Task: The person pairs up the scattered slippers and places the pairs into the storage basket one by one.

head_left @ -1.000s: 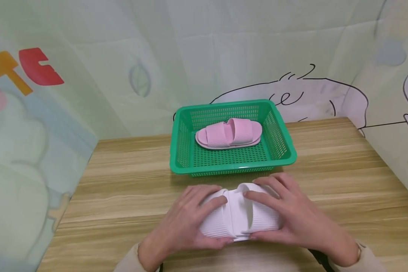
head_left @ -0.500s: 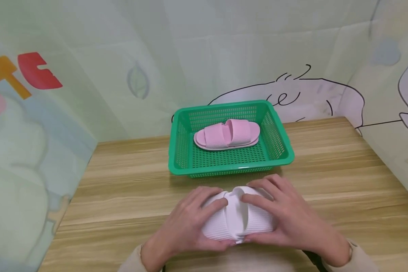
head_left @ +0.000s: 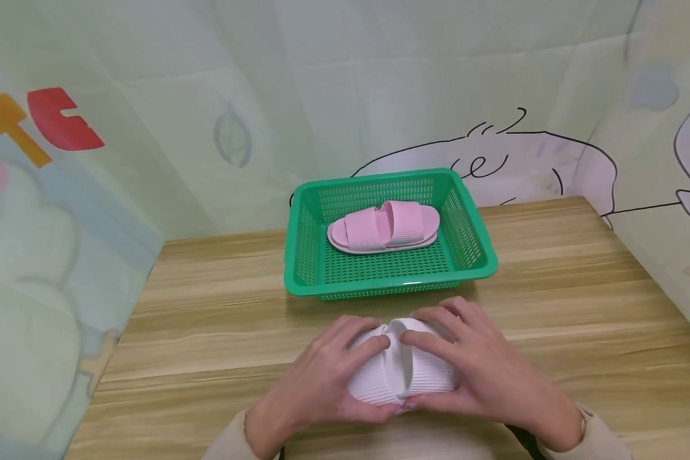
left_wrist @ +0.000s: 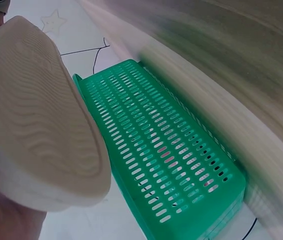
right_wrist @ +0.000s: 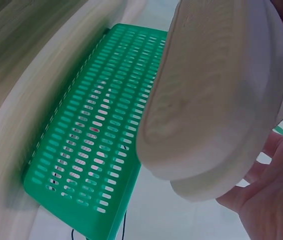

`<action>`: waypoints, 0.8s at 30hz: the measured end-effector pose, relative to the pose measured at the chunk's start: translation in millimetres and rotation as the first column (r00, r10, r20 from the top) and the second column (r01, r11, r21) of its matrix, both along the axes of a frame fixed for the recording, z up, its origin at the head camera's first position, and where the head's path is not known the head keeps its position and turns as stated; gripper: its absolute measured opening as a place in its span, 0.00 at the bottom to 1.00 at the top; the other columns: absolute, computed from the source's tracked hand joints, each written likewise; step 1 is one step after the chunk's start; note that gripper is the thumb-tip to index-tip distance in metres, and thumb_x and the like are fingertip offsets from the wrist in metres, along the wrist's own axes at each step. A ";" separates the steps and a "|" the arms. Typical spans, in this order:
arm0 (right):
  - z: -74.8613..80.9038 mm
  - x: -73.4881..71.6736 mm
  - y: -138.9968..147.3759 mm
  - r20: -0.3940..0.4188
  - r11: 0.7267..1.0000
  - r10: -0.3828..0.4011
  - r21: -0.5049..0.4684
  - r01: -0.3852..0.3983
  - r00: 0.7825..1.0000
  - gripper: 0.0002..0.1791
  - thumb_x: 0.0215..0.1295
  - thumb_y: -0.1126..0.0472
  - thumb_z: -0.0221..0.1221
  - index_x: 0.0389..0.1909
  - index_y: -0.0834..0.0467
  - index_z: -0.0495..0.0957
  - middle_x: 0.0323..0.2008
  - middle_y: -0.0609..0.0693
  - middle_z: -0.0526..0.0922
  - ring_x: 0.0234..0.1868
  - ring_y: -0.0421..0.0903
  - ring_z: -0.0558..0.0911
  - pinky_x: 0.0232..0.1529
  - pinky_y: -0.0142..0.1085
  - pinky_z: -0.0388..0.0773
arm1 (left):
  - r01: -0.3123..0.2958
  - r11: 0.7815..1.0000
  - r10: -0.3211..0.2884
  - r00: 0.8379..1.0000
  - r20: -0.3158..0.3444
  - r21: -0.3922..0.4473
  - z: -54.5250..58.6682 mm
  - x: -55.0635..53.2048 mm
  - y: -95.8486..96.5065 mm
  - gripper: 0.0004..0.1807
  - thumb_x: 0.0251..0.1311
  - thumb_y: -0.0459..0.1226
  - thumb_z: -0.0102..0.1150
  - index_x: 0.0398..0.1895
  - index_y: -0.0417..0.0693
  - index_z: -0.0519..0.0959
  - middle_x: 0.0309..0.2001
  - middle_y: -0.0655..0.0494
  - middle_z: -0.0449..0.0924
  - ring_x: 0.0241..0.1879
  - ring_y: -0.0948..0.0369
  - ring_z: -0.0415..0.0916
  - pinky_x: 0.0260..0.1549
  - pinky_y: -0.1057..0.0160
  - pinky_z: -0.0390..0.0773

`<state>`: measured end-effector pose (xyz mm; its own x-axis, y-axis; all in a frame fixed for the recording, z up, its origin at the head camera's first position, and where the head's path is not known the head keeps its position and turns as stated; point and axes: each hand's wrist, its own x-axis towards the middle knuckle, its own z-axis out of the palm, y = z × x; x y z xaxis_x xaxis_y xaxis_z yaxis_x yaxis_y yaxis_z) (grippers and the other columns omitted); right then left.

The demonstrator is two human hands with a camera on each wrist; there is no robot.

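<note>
A pair of white slippers (head_left: 431, 374) with ribbed straps is held between both hands, one nested into the other, in front of the green basket. My left hand (head_left: 322, 374) grips the left end, fingers over the far side and thumb along the near edge. At the right end, my right hand (head_left: 483, 367) holds on the same way, its index finger at the strap opening. In the left wrist view a wavy-grooved sole (left_wrist: 46, 115) faces the camera, raised from the table. Two stacked layers of slipper (right_wrist: 201, 100) show in the right wrist view.
Just beyond the hands stands a green plastic basket (head_left: 391, 285) with slotted sides. Inside it lies a nested pair of pink slippers (head_left: 362, 230). The wooden table (head_left: 218, 306) meets a printed cloth backdrop (head_left: 167, 128) at the back and sides.
My hands have drawn closer together, the right one shifting left, and the white slippers are pressed tighter into each other. The basket and pink slippers stay where they were.
</note>
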<state>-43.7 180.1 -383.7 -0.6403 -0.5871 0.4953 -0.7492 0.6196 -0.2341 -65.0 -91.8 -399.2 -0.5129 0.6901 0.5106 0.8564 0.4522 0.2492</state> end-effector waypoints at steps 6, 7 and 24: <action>0.8 -2.6 1.9 -0.027 1.000 -0.002 -0.012 0.002 1.000 0.41 0.52 0.24 0.72 0.63 0.41 0.82 0.61 0.46 0.80 0.59 0.46 0.73 0.46 0.44 0.80 | 0.008 1.000 -0.009 1.000 0.013 0.019 -0.1 -1.2 -0.4 0.44 0.45 0.64 0.80 0.62 0.53 0.79 0.63 0.49 0.79 0.61 0.56 0.78 0.53 0.58 0.86; 1.4 -3.2 2.2 -0.029 1.000 -0.002 -0.016 0.001 1.000 0.41 0.52 0.24 0.72 0.63 0.41 0.82 0.61 0.46 0.80 0.59 0.46 0.73 0.47 0.44 0.80 | 0.008 1.000 -0.008 1.000 0.016 0.022 0.2 -1.4 -0.5 0.45 0.45 0.64 0.80 0.63 0.53 0.79 0.64 0.49 0.78 0.62 0.56 0.78 0.54 0.58 0.86; 8.9 -8.5 14.8 -0.020 0.998 -0.048 -0.029 0.048 0.999 0.43 0.50 0.22 0.71 0.63 0.43 0.83 0.62 0.47 0.80 0.63 0.48 0.73 0.57 0.43 0.73 | -0.099 0.995 0.099 0.995 0.004 -0.033 10.1 -11.4 -23.4 0.50 0.56 0.70 0.67 0.75 0.51 0.73 0.76 0.49 0.71 0.75 0.51 0.68 0.74 0.47 0.67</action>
